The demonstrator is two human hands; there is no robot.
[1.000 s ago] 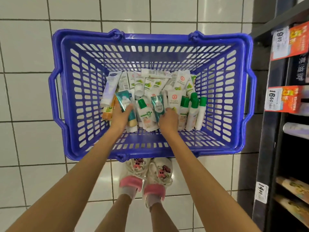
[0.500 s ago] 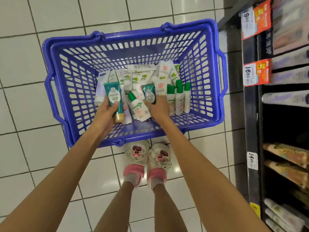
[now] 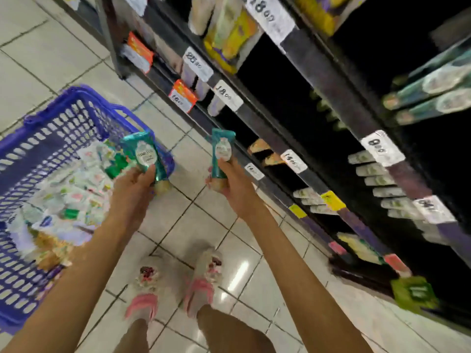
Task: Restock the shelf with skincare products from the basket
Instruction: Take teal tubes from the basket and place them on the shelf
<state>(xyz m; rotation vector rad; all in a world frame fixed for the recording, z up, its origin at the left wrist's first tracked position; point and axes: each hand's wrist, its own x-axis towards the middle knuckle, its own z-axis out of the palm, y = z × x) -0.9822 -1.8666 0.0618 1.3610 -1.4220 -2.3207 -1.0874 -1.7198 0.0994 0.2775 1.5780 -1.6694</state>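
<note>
shelf unit: dark, many-tiered store shelving (image 3: 331,82) running down the right side of the view, seen at a slant; its bays are mostly in shadow.
floor: pale square tiles (image 3: 193,225) with dark joints, lying between the shelving and the basket.
basket: blue plastic shopping basket with lattice walls (image 3: 61,126), standing on the tiles at the left, well apart from the shelving.
basket contents: a heap of white, green and pale tubes and sachets (image 3: 76,189) across the basket's bottom; blurred, so single items cannot be told apart.
shelved stock: a row of pale tubes (image 3: 377,179) lying side by side on a middle tier.
shoes: a pair of white shoes with pink heels (image 3: 145,284), side by side on the tiles below the hands.
left hand: left hand (image 3: 132,184), fingers curled round the lower end of a tube, held over the basket's near right corner.
right hand: right hand (image 3: 229,182), fingers wrapped round the lower end of a second tube, raised over the tiles just beside the shelf edge.
left tube: teal hand-cream tube with an oval white label (image 3: 145,154), upright, gold cap downward.
right tube: matching teal tube (image 3: 223,150), upright, apart from the first.
price tags: white paper labels (image 3: 382,147) clipped along the shelf rails.
</note>
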